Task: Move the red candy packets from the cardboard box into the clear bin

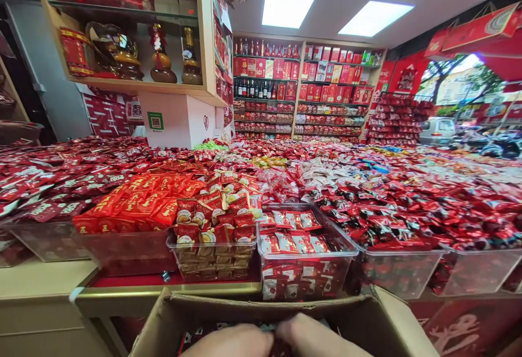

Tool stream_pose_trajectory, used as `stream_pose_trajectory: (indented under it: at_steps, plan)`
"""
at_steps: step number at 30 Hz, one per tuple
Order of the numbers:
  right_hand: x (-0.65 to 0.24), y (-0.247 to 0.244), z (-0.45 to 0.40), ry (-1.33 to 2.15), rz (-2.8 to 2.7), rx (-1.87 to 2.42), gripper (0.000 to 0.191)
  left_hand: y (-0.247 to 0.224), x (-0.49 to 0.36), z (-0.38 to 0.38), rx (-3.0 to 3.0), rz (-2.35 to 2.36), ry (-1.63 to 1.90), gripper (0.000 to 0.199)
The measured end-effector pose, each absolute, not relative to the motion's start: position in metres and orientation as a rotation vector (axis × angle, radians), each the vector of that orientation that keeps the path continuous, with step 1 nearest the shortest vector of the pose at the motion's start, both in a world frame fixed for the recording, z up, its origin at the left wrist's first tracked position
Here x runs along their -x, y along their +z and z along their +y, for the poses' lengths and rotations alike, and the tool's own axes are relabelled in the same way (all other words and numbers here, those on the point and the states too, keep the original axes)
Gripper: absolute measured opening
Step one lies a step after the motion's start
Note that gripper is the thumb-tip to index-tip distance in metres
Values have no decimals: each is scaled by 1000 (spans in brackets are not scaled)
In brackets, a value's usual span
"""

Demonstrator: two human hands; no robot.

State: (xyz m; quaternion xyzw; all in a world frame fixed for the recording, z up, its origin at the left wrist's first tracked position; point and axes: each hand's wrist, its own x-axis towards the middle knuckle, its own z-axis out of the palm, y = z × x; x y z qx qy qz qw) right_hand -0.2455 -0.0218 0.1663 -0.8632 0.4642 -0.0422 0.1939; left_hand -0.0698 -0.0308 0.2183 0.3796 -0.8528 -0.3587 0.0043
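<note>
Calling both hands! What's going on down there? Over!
Left hand and right hand in cardboard box, close together. Red packets inside; grip hidden. In front: filled clear bin, just beyond box.

Cardboard box (359,319), plain brown; inner packets (187,339), red and white. Ahead of us: pouches (142,202), bright red with gold characters; durian packets (224,233), dark red and gold; square sachets (304,243), red and white; counter edge (163,293), gold.

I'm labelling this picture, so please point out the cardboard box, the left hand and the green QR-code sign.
Cardboard box (228,311): head view, on its far inner wall.
Left hand (244,339): head view, on its visible middle.
Green QR-code sign (155,121): head view, on the printed code.
</note>
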Motion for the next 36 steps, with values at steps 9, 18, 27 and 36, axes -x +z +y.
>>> stream_pose_trajectory:
  at_steps: [9, 18, 27, 36]
  plan:
    - [258, 243, -1, -1081, 828, 1362, 35, 272, 80, -39, -841, -1765, -1879, 34]
    - [261, 249, -3, -1190, 783, 1215, 28, 264, 87, -34, -868, -1607, -1724, 27]
    - [266, 237, 1, -1246, 1108, 1507, 37, 256, 87, -26, -1064, -1761, -1612, 59]
    - [269, 250, 16, -1240, 1200, 2786, 38, 261, 87, -19, -937, -1796, -1537, 65]
